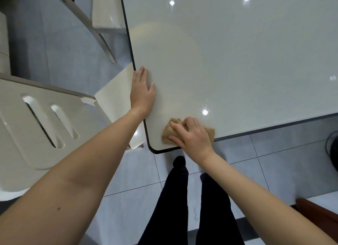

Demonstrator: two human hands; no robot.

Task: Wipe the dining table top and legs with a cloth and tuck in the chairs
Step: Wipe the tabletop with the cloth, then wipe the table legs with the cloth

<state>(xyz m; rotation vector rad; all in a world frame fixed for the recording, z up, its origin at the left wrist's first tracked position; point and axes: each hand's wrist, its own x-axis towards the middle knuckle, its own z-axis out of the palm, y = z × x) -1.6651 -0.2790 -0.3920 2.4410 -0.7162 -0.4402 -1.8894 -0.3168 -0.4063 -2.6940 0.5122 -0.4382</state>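
Observation:
The glossy white dining table top (228, 58) with a dark rim fills the upper right, its rounded near corner just in front of me. My right hand (192, 135) presses a crumpled tan cloth (169, 134) onto that corner, fingers curled over it. My left hand (142, 91) lies flat and open on the table's left edge, holding nothing. A cream chair (36, 120) with slotted back stands at the left, its seat partly under the table. A second chair (102, 15) stands further back on the same side.
Grey tiled floor (274, 162) runs beneath and to the right. My dark-trousered legs (182, 199) stand below the corner. A dark cable loop (331, 144) lies at the right edge, and a brown wooden piece (318, 210) sits at lower right.

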